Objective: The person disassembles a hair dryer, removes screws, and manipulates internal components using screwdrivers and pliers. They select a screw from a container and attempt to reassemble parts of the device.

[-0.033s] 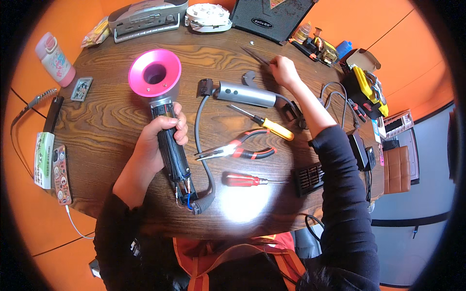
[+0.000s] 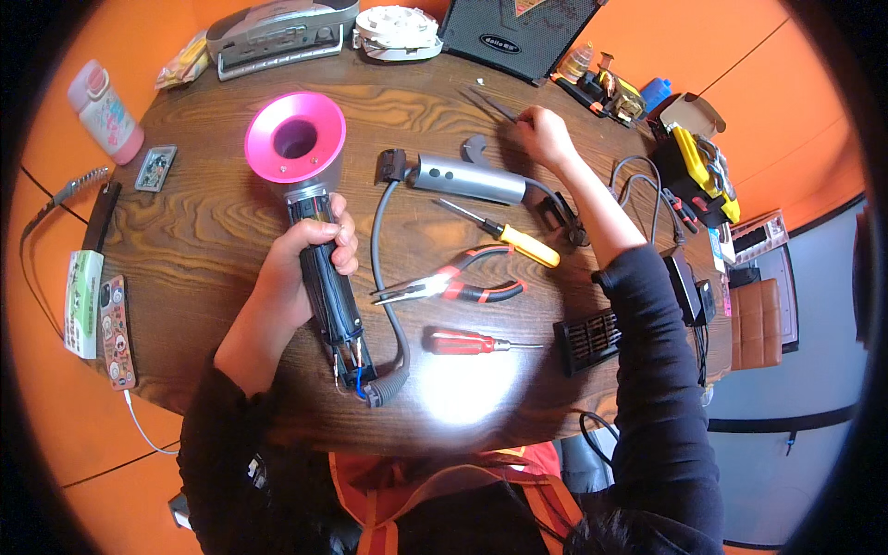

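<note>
Left hand [image 2: 319, 245] grips a hair dryer [image 2: 326, 285], wires [image 2: 359, 356] bare, apparent grey casing [image 2: 470, 178] unfitted between the hands; right hand [image 2: 546, 137] pinches a slim dark tool [image 2: 495, 103]

Table [image 2: 203, 231]: brown wood, streaky grain, shiny near where light hits. Pink cone [image 2: 319, 159]: smooth, glossy. Handle [image 2: 326, 287]: dull black plastic. Grey tube [image 2: 472, 180]: smooth, looks like metal. Pliers [image 2: 444, 282]: shiny metal nose, rubbery grips. Red screwdriver [image 2: 465, 343]: shiny plastic grip, metal rod. Right sleeve [image 2: 655, 351]: matt black cloth. Far speaker [image 2: 550, 42]: rough mesh.
</note>
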Available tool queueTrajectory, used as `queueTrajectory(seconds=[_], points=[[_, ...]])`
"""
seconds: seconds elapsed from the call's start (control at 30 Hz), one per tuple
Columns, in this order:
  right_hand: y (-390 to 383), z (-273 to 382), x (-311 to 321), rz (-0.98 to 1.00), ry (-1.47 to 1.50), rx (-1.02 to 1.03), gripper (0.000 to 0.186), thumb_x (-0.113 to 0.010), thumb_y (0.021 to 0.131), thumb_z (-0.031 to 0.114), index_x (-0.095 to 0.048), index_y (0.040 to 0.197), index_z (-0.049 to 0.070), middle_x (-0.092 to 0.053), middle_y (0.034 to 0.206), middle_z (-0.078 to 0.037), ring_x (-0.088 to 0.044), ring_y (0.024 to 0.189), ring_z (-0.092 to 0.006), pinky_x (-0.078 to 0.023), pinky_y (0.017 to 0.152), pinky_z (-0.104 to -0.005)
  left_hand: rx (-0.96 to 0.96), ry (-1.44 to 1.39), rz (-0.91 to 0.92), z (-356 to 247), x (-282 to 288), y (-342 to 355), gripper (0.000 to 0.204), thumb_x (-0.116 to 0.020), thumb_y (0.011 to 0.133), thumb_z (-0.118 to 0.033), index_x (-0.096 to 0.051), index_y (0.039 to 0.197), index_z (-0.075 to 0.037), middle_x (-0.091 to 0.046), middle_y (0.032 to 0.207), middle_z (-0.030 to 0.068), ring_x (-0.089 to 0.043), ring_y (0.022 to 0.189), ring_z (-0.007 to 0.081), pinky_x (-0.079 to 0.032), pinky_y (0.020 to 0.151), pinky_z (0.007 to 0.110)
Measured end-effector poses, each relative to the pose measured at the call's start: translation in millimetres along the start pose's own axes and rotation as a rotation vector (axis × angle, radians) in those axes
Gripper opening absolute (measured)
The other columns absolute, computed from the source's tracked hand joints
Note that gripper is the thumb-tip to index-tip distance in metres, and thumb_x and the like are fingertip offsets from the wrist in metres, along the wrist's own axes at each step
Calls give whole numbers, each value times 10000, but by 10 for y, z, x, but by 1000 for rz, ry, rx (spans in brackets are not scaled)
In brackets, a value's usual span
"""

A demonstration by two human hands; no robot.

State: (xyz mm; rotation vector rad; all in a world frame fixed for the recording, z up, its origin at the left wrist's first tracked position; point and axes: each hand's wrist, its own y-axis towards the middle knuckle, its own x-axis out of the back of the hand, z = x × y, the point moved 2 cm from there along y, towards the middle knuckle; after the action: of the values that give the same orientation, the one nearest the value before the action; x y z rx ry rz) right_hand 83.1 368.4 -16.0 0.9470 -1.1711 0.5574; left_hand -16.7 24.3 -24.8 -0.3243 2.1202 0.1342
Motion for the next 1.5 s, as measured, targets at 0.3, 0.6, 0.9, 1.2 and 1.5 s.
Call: queueTrajectory(seconds=[0.3, 0.6, 0.9, 1.2, 1.5], points=[[-877, 775, 751, 99, 1465, 34, 276, -381, 910, 122, -423, 1165, 28, -502, 761, -27, -441, 641, -73, -373, 609, -194, -3, -8, 2, -17, 38, 6, 216, -512, 737, -79, -412, 928, -66, -453, 725, 39, -445, 597, 108, -375, 555, 228], [-1272, 1257, 624, 51, 1764, -5, 192, -475, 874, 150, -488, 1024, 31, -479, 594, -13, -426, 518, -87, -359, 518, -222, 20, -5, 23, -15, 10, 12, 231, -530, 747, -91, -416, 947, -86, -451, 710, 23, -448, 599, 105, -375, 563, 239], [-1387, 1277, 532, -12, 1810, -64, 245, -305, 934, 310, -371, 1002, 83, -588, 670, -156, -550, 483, -178, -417, 424, -224, 56, -42, 27, 15, -33, 13, 241, -531, 751, -72, -378, 937, -72, -443, 700, 22, -434, 542, 90, -369, 512, 202], [-1415, 1321, 531, 29, 1894, -105, 266, -277, 936, 328, -342, 970, 72, -579, 675, -182, -560, 490, -203, -431, 423, -228, 113, -32, 29, 44, -73, 4, 240, -526, 751, -91, -378, 940, -77, -422, 589, 13, -392, 450, 84, -309, 416, 202], [-1420, 1337, 533, 103, 1869, -111, 261, -285, 934, 333, -339, 964, 79, -584, 691, -179, -580, 524, -208, -431, 439, -221, 145, 79, 50, 39, -108, -10, 251, -520, 739, -92, -365, 935, -79, -421, 571, 18, -376, 406, 91, -298, 391, 206]])
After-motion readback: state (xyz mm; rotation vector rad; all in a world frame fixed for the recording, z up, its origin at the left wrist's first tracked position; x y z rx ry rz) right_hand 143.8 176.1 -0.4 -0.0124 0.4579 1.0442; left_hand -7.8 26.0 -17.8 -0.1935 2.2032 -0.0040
